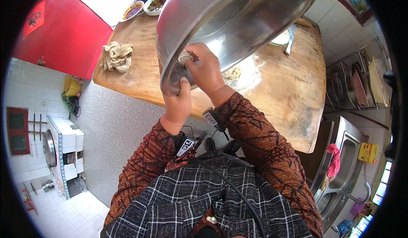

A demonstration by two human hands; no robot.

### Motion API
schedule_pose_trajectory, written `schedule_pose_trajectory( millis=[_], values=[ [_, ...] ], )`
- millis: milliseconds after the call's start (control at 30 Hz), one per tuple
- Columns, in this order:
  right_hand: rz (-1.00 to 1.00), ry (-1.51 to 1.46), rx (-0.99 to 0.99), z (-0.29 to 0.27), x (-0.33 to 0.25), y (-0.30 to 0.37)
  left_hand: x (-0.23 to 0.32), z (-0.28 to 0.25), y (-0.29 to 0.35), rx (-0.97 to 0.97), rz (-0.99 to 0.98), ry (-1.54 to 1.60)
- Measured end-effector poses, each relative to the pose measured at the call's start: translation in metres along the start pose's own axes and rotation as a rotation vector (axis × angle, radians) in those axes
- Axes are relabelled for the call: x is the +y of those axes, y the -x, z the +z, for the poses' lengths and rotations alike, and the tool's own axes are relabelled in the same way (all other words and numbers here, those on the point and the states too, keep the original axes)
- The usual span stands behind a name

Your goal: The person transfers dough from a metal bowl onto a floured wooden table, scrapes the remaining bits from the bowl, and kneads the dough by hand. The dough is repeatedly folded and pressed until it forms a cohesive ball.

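A large metal basin (180, 15) is tilted up on its side over the wooden table, its hollow facing me and to the right. My left hand (177, 104) grips its near rim, thumb inside and fingers mostly hidden behind the wall. Inside the rim, my right hand (207, 68) pinches a small pale lump of dough (185, 57) close to the basin's wall. Another piece of dough (233, 73) lies on the table just beyond my right wrist, beside a patch of white flour (253, 70).
On the wooden table (289, 97), a crumpled beige cloth (117, 56) lies at the left. Bowls of food (156, 4) stand at the far left, and a dish (280, 38) sits partly behind the basin. A sink (343, 163) is at the right, a red door (63, 29) at the left.
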State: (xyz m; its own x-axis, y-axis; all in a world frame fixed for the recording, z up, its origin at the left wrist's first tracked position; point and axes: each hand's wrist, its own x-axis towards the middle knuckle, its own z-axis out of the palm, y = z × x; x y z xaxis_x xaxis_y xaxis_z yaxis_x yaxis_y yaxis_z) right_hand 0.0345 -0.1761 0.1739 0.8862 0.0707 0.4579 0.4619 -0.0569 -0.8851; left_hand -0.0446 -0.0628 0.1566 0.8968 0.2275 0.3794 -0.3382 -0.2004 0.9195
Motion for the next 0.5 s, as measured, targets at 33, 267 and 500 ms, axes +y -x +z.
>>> schedule_pose_trajectory(
  millis=[33,267,500],
  values=[
    [0.02,0.039,-0.01,-0.002,0.002,0.0,0.002,-0.001,0.003,0.015,0.0,0.014],
    [0.041,0.341,-0.019,-0.037,0.038,-0.007,0.009,-0.016,0.02,0.051,-0.127,-0.031],
    [0.145,0.625,0.041,-0.078,0.069,0.017,-0.013,-0.036,0.009,0.133,0.081,-0.275]
  ],
)
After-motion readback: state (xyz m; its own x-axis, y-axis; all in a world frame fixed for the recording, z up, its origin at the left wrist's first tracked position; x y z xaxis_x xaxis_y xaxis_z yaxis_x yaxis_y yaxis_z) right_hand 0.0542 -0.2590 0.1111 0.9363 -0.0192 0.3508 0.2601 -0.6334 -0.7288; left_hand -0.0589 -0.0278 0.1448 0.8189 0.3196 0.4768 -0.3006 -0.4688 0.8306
